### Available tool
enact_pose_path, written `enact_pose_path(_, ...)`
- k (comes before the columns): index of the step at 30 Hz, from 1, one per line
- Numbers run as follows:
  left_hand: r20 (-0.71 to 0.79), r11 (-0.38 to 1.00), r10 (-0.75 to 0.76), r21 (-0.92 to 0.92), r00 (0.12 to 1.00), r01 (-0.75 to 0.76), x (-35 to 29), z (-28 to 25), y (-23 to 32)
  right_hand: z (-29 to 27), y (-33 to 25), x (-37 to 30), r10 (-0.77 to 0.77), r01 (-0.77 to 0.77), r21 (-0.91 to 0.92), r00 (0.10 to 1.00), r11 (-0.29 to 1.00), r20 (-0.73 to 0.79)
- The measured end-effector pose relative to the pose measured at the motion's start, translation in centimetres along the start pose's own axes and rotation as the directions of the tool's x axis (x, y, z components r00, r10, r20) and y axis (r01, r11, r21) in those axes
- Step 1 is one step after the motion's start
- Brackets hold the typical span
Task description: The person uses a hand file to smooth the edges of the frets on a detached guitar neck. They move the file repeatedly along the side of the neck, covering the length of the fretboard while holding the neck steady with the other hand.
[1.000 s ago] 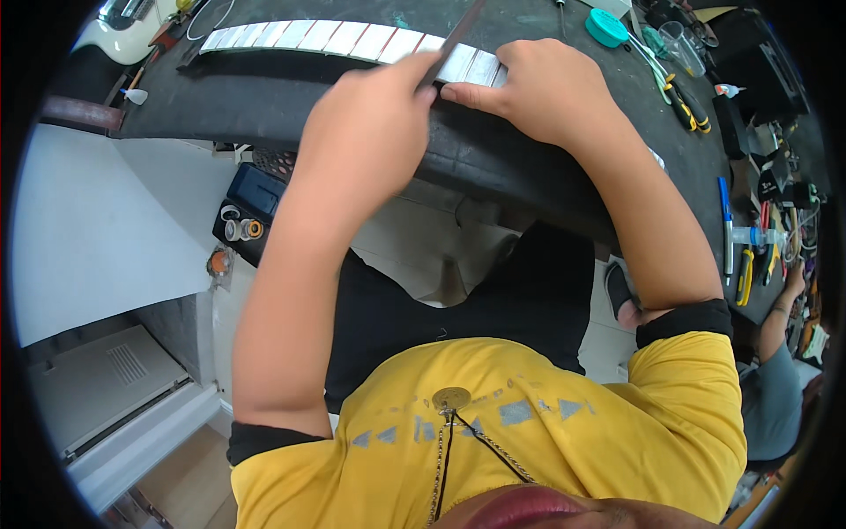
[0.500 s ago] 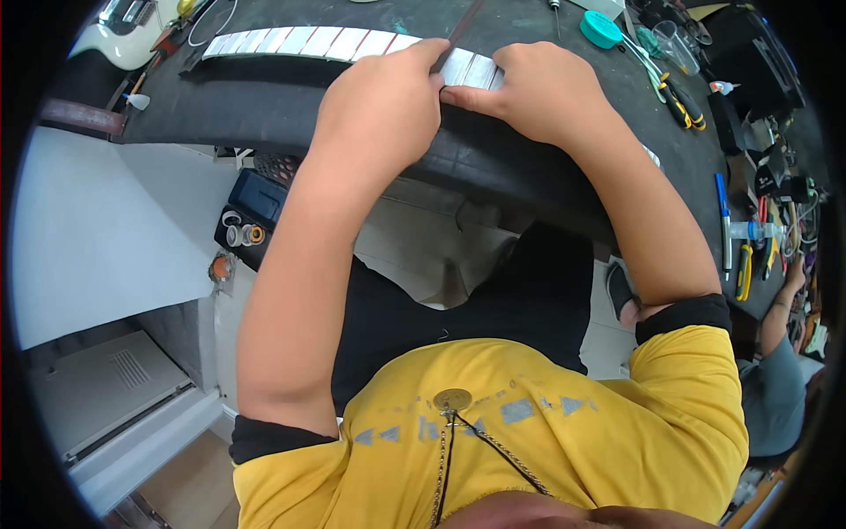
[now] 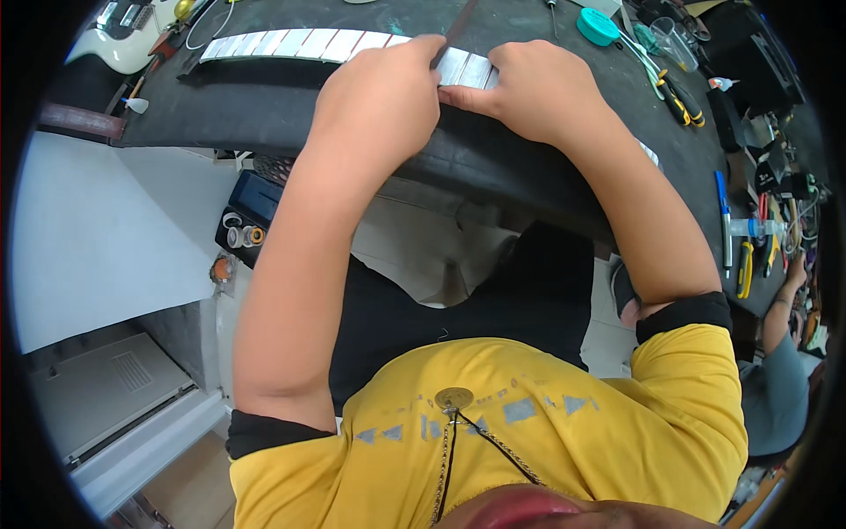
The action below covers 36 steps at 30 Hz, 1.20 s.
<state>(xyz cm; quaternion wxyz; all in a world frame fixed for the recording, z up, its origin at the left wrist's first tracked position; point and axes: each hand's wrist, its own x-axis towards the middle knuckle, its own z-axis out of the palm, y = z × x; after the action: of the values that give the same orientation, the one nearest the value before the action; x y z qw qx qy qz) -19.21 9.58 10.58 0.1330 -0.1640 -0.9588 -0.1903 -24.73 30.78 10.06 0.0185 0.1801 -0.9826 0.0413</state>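
A long guitar neck [image 3: 291,42] lies crosswise along the near part of the dark bench, its fretboard covered with white or silvery strips between the frets. My left hand [image 3: 381,99] is closed around a narrow dark flat file [image 3: 459,26], which slants across the neck and points away from me. The hand covers the file's near end. Just to the right, my right hand [image 3: 538,93] presses on the neck, its thumb along the near edge and its fingers curled over the far side. Both hands hide part of the fretboard.
A white guitar body [image 3: 119,42] rests at the far left. Yellow-and-black pliers [image 3: 680,101], a turquoise round lid [image 3: 599,27], and a blue marker [image 3: 723,220] lie to the right. Another person's arm [image 3: 780,309] reaches in at the far right. A drawer-like box [image 3: 123,397] stands lower left.
The file and my left hand have shifted slightly against the neck. My right hand keeps its grip, and the whole view has drifted a little.
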Motion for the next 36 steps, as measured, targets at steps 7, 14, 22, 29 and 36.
enact_pose_path(7,0.109,0.971,-0.174,-0.146,0.979,0.189,-12.6,-3.6,0.5,0.6,0.4,-0.5,0.042,-0.042,0.002,0.999,0.999,-0.032)
enact_pose_path(14,0.064,0.987,-0.114,-0.103,0.991,0.120,-4.5,-1.7,0.4,0.3,0.1,-0.4,0.020,-0.020,0.014,0.999,1.000,-0.037)
enact_pose_path(22,0.110,0.970,-0.173,-0.152,0.979,0.188,-8.6,-2.4,1.3,0.7,1.0,-0.8,0.045,-0.045,-0.009,0.999,0.999,-0.021)
enact_pose_path(29,0.088,0.979,-0.160,-0.114,0.983,0.170,-8.6,-2.4,0.9,0.6,0.5,-0.4,0.025,-0.024,0.009,0.999,1.000,-0.037)
enact_pose_path(36,0.047,0.985,-0.116,-0.122,0.992,0.121,-3.2,-0.2,1.0,-0.2,0.5,-0.6,0.034,-0.034,0.007,0.999,0.999,0.001)
